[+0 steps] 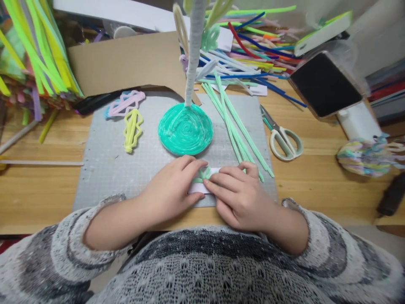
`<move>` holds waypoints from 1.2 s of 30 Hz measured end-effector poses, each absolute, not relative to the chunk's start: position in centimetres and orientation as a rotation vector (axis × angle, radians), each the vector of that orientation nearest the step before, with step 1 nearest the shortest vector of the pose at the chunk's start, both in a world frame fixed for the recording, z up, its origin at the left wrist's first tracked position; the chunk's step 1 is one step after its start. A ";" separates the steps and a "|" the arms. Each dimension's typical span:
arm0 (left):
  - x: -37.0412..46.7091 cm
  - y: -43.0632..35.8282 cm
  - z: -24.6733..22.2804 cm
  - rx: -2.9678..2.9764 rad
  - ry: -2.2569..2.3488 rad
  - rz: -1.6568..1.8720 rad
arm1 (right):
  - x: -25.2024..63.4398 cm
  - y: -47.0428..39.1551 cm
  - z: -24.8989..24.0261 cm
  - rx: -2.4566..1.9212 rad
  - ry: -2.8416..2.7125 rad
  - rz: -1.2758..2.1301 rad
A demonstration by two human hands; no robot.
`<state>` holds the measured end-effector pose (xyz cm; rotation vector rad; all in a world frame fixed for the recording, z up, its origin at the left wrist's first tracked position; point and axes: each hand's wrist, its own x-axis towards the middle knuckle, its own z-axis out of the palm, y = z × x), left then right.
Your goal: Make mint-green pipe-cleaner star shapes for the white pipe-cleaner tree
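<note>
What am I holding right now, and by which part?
Apparently a mint-green piece on a white strip, between your left hand and right hand; the exact grip is hidden.

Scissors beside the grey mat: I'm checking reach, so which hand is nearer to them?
Right. The right hand is left of the scissors and closer to the person; the left hand is farther left, beyond the right hand.

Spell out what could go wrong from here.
The small mint-green piece between the left hand and right hand could slip or lose its shape if pinched unevenly. Loose mint-green stems lie close to the right hand and might get swept aside. The turquoise disc, just beyond the left fingers, could be bumped.
</note>
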<state>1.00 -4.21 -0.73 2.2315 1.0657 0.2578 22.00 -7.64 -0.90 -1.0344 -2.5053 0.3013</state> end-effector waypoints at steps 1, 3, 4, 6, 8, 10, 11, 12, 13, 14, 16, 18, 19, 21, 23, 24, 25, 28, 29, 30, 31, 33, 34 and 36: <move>1.0 -4.2 -0.7 2.231 1.068 0.258 | 22.0 -7.7 -0.8 -1.028 -2.525 0.251; 1.0 -4.3 -0.7 2.234 1.069 0.255 | 22.1 -7.8 -0.8 -1.037 -2.529 0.233; 1.0 -4.3 -0.7 2.236 1.069 0.252 | 22.1 -7.7 -0.8 -1.047 -2.519 0.258; 1.0 -4.3 -0.6 2.238 1.070 0.252 | 22.1 -7.5 -0.7 -1.058 -2.467 0.345; 1.0 -4.3 -0.6 2.242 1.069 0.257 | 22.1 -7.3 -0.6 -1.042 -2.382 0.458; 1.0 -4.2 -0.7 2.249 1.059 0.263 | 22.1 -7.1 -0.6 -1.020 -2.268 0.596; 1.0 -4.2 -0.7 2.254 1.052 0.264 | 22.2 -7.0 -0.5 -1.016 -2.196 0.691; 1.0 -4.2 -0.8 2.257 1.046 0.263 | 22.3 -6.9 -0.5 -1.020 -2.108 0.816; 0.9 -4.2 -0.8 2.257 1.040 0.265 | 22.4 -6.8 -0.5 -1.023 -1.993 0.971; 0.8 -4.2 -0.8 2.255 1.033 0.267 | 22.6 -6.7 -0.5 -1.022 -1.845 1.152; 0.7 -4.1 -0.7 2.228 1.018 0.297 | 22.8 -6.5 -0.5 -1.004 -1.472 1.512; 0.6 -4.1 -0.4 2.175 1.003 0.399 | 22.9 -6.2 -0.5 -0.969 -1.122 1.774; 0.5 -4.1 -0.2 2.135 1.000 0.478 | 22.8 -6.1 -0.5 -0.951 -0.994 1.867; 0.6 -4.0 0.2 1.979 0.995 0.646 | 22.6 -6.0 -0.3 -0.911 -0.830 2.005; 0.7 -4.0 0.5 1.693 0.965 0.734 | 22.2 -5.9 -0.1 -0.872 -0.742 2.094; 0.8 -3.9 0.6 1.529 0.939 0.741 | 22.0 -5.8 0.0 -0.864 -0.724 2.121; 0.8 -3.8 0.6 1.380 0.912 0.731 | 21.7 -5.8 0.2 -0.866 -0.723 2.138; 0.9 -3.4 0.4 1.116 0.864 0.707 | 21.1 -5.6 0.6 -0.897 -0.783 2.135; 0.8 -3.3 0.3 1.071 0.858 0.715 | 20.9 -5.6 0.6 -0.909 -0.808 2.121; 0.8 -3.2 0.2 1.033 0.855 0.728 | 20.7 -5.5 0.7 -0.915 -0.829 2.103; 0.7 -3.1 0.2 1.003 0.853 0.745 | 20.6 -5.4 0.6 -0.920 -0.848 2.082; 0.5 -3.0 0.1 0.968 0.860 0.768 | 20.3 -5.3 0.4 -0.927 -0.896 2.037; 0.5 -3.0 0.1 0.958 0.866 0.765 | 20.2 -5.2 0.2 -0.932 -0.934 2.005; 0.4 -3.0 0.1 0.944 0.876 0.737 | 20.0 -5.1 -0.2 -0.943 -1.081 1.877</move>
